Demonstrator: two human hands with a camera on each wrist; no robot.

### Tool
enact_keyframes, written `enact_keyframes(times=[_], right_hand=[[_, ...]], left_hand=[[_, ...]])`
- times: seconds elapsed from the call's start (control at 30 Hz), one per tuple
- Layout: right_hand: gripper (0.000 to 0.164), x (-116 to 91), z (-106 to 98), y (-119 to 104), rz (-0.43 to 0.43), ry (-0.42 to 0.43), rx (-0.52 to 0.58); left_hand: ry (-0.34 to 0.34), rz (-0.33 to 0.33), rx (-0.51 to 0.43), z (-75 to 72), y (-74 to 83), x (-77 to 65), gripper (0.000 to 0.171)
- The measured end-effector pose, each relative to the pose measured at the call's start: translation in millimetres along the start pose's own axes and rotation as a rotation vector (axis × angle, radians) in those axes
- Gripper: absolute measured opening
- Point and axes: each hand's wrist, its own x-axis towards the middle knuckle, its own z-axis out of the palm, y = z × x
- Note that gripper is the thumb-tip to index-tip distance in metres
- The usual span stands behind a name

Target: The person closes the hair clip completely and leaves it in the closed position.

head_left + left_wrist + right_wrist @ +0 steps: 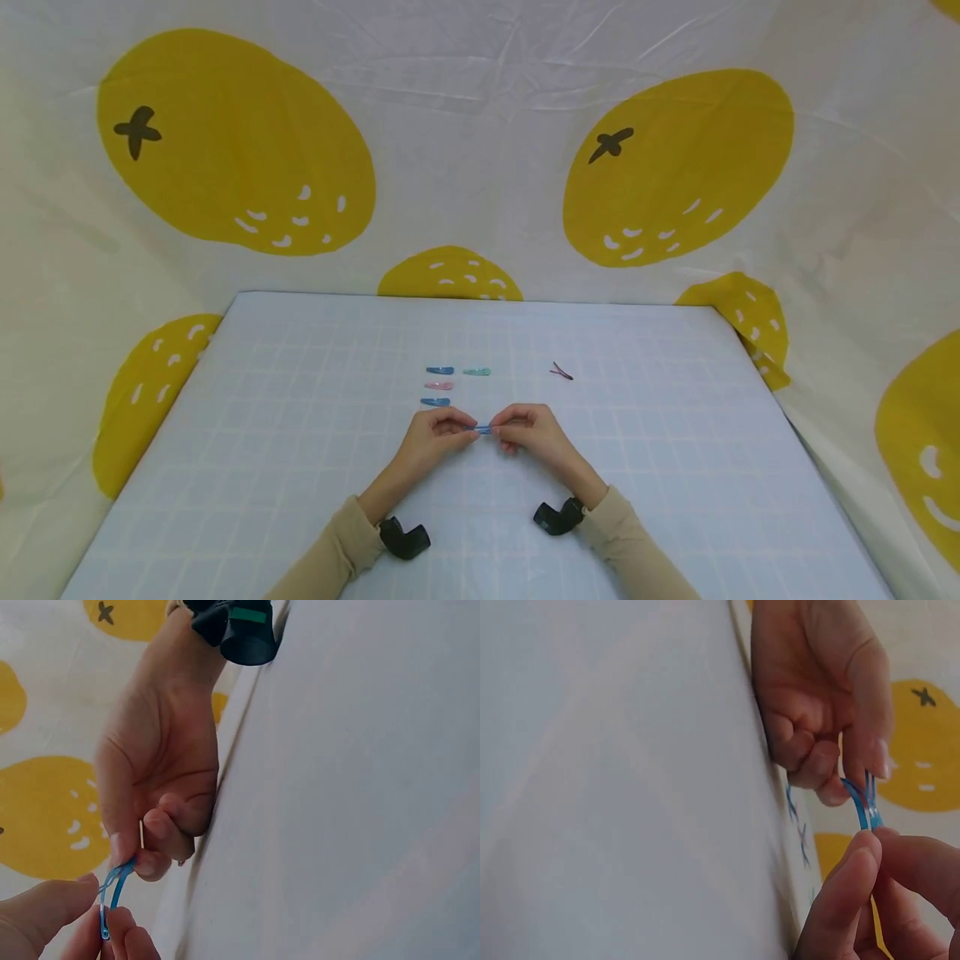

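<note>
A blue snap hair clip (483, 430) is held between both hands just above the table. Its two parts stand spread apart in the left wrist view, where the clip (118, 883) is seen side-on. My left hand (438, 436) pinches one end between thumb and fingers. At the other end, my right hand (536, 434) pinches it in the same way. Beyond the left hand lie a blue clip (435, 402), a pink clip (439, 386) and another blue clip (440, 370) in a column, with a mint-green clip (477, 372) right of the farthest.
A dark reddish clip (561, 372), its parts spread apart, lies on the table beyond the right hand. The table (300, 483) has a pale checked cover. Behind it hangs a white cloth (465, 167) printed with yellow fruit.
</note>
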Motion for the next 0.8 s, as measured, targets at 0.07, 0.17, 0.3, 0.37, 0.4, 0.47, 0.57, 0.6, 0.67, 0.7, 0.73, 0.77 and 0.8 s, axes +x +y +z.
enact_keyframes(times=[0.07, 0.17, 0.3, 0.37, 0.4, 0.47, 0.57, 0.6, 0.67, 0.7, 0.73, 0.77, 0.8], right_hand=[[0.019, 0.2, -0.1, 1.2, 0.004, -0.005, -0.001], [0.019, -0.2, -0.9, 1.9, 0.013, -0.008, -0.003], [0.02, -1.0, -0.2, 3.2, 0.025, -0.015, -0.015], [0.02, -1.9, 0.8, 4.3, 0.022, -0.012, -0.017], [0.02, -2.0, 1.5, 4.9, 0.016, -0.009, -0.014], [0.019, -1.9, 2.7, 6.4, 0.003, 0.001, -0.009], [0.017, -1.2, 3.9, 7.4, -0.008, 0.014, 0.003], [0.017, -1.1, 4.1, 7.6, -0.011, 0.018, 0.007], [0.016, -0.8, 4.0, 8.1, -0.013, 0.024, 0.013], [0.015, -0.8, 4.1, 8.3, -0.014, 0.027, 0.018], [0.015, -0.7, 4.2, 8.7, -0.019, 0.029, 0.021], [0.015, -0.7, 4.3, 9.7, -0.025, 0.027, 0.024], [0.015, -0.9, 4.7, 10.2, -0.029, 0.025, 0.027]], left_hand=[[-0.005, 0.001, -0.012, -0.9, -2.7, 0.0, 0.015], [-0.022, 0.003, -0.022, -1.3, -5.9, 0.4, 0.016], [-0.031, 0.011, -0.02, -2.0, -8.0, -0.2, 0.016], [-0.028, 0.019, -0.013, -1.8, -8.3, -0.8, 0.015], [-0.026, 0.021, -0.014, -1.8, -7.8, -0.9, 0.015], [-0.022, 0.022, -0.011, -1.7, -7.0, -0.9, 0.017], [-0.015, 0.018, -0.012, -1.6, -7.2, -0.6, 0.019], [-0.014, 0.017, -0.014, -1.5, -7.6, -0.4, 0.02], [-0.016, 0.016, -0.013, -1.4, -7.5, -0.4, 0.02], [-0.016, 0.016, -0.012, -1.4, -7.6, -0.6, 0.02], [-0.017, 0.016, -0.012, -1.5, -7.7, -0.8, 0.019], [-0.019, 0.016, -0.011, -1.6, -7.7, -1.1, 0.018], [-0.021, 0.015, -0.012, -1.7, -7.9, -1.7, 0.017]])
